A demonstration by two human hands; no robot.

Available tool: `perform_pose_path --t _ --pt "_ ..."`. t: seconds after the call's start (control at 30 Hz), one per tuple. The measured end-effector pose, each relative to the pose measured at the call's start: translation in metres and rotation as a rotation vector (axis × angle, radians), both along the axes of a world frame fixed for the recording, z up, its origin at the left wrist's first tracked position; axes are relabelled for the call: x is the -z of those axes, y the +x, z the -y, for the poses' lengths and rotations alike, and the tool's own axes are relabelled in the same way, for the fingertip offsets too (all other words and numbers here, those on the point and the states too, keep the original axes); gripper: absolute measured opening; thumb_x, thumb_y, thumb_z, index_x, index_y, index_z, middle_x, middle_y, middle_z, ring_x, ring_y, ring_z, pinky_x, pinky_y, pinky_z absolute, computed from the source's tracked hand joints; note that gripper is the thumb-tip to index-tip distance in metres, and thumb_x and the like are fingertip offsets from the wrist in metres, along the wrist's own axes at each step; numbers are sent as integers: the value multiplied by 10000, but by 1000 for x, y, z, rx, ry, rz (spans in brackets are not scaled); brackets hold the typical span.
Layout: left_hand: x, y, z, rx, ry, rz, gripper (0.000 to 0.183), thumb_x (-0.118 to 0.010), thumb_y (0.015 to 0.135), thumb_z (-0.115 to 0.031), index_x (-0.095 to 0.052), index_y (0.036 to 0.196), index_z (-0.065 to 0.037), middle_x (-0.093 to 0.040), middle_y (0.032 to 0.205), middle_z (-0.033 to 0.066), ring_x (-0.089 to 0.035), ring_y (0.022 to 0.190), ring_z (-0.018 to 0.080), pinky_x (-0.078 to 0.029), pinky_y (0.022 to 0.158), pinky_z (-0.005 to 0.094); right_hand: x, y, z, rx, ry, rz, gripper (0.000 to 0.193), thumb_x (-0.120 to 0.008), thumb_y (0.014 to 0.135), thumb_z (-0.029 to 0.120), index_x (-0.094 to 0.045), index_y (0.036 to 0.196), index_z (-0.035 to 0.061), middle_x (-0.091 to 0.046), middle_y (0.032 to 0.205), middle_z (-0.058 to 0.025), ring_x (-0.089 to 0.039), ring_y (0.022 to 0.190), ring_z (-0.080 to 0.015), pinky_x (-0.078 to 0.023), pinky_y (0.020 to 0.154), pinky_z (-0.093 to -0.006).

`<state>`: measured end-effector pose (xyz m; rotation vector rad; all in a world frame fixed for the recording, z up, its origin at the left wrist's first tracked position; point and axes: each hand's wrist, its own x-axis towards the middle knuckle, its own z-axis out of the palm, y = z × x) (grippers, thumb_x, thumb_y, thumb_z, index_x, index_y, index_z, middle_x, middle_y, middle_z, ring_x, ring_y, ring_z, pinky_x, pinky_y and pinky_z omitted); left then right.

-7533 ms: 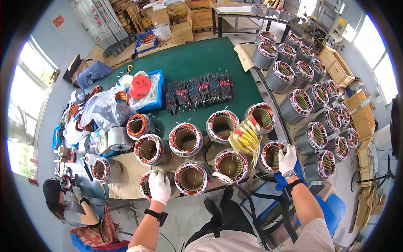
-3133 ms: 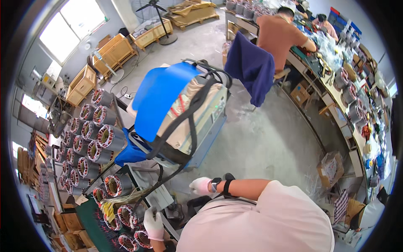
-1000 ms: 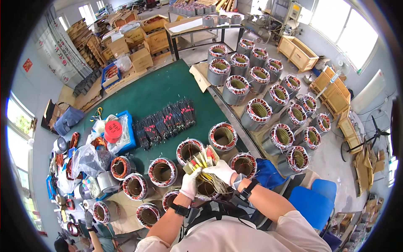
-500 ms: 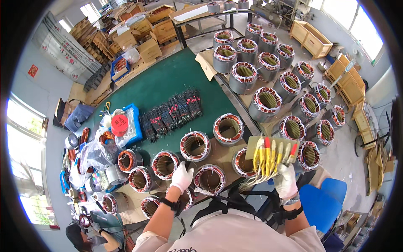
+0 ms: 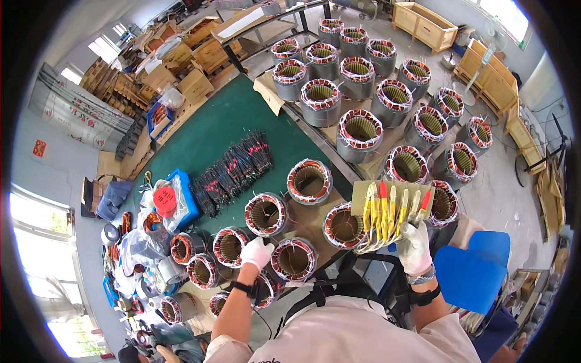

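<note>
The person's right hand (image 5: 415,247), in a white glove, is gripping a fanned bundle of yellow and red sleeved wires (image 5: 387,212) together with a flat piece of tan card (image 5: 363,187) behind them; the fingers are closing around the lower ends of the wires, holding them upright just above the near right edge of the bench (image 5: 242,127). The bundle is standing between a copper-wound stator (image 5: 344,225) on its left and another stator (image 5: 443,202) on its right, near both, though whether it is touching either cannot be told.

The left hand (image 5: 256,253), also gloved in white, is resting low at the near edge of the bench, between a stator on its left (image 5: 229,245) and one on its right (image 5: 293,259). Its fingers are curling loosely downward; whether they are grasping anything cannot be told.

More stators are sitting in a loose arc across the near part of the green bench, and a larger group of grey-cased stators (image 5: 361,130) is crowding a second surface on the far right. A row of black sleeved wire bundles (image 5: 233,172) is lying in the middle of the bench, with a blue tray (image 5: 184,199) holding a red roll of tape (image 5: 164,198) on the left. A blue chair (image 5: 472,272) is standing near right, just beside the person.
</note>
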<state>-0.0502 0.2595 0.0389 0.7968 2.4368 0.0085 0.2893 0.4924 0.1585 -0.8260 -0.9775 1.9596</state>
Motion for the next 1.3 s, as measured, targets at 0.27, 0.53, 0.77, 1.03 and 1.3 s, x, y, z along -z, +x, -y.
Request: perform_pose_path --t 0.27,0.53,0.77,1.03,1.3 --pt "-73 70 -72 119 468 238 430 -690 942 -360 -670 1069 50 -702 963 283 -684 946 443 -534 818 466 2 14 -14 -14 39 17 604 -698 892 174 -500 1425 -29 -665 1302 -86 -658 1161 -183 -512 1017 -361" --pt "35 57 -149 221 109 159 522 -663 947 -438 -681 1115 56 -704 1135 303 -680 1095 445 -537 959 493 -24 23 -26 -68 26 70 511 -625 824 66 -571 1321 -38 -681 1168 -51 -655 1030 -149 -509 919 -311" --pt "49 39 -156 25 95 290 560 -654 952 -424 -644 1148 101 -698 1136 324 -668 1102 473 -532 963 506 -10 40 -41 -90 -31 110 535 -635 790 57 -579 1313 -41 -686 1143 -38 -655 1016 -132 -515 905 -298" --pt "-3 27 -110 702 -4 -223 228 -580 981 -258 -726 949 -85 -679 1067 66 -636 1082 275 -566 884 419 1 38 -55 -135 -46 112 647 -738 786 158 -551 1371 -43 -693 1224 -61 -672 1083 -156 -524 970 -317" --pt "-89 -60 -30 326 233 -413 191 -664 917 -214 -705 961 -33 -664 1001 184 -650 951 406 -535 842 484 -12 27 -51 -17 79 166 680 -719 858 254 -489 1432 -29 -631 1313 -75 -596 1185 -157 -454 1060 -322"
